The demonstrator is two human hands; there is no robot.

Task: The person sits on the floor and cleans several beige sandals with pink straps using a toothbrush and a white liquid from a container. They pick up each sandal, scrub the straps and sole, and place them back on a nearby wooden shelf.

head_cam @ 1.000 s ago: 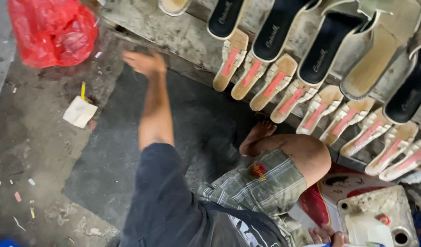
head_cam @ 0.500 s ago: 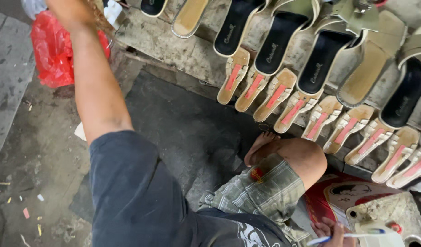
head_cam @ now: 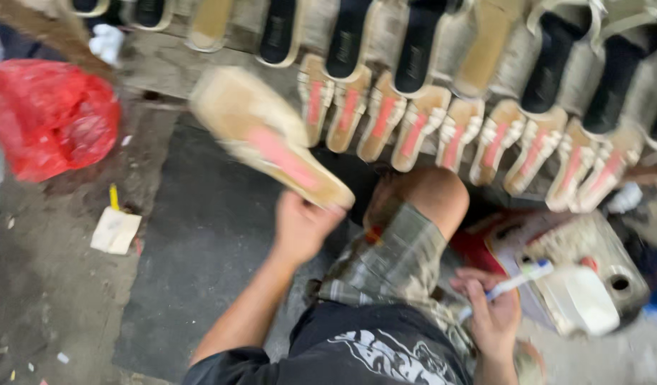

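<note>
Sole (head_cam: 271, 139), tan with a pink strip, sits clamped at its near end by the closed fingers of the left hand (head_cam: 300, 228), extending up and left beyond them. Right hand (head_cam: 494, 314) fingers curl shut around a toothbrush (head_cam: 510, 284), beside a metal can (head_cam: 578, 278).

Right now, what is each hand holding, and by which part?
Left hand grips a tan sandal sole by its narrow end. Right hand holds a toothbrush by its handle.
</note>
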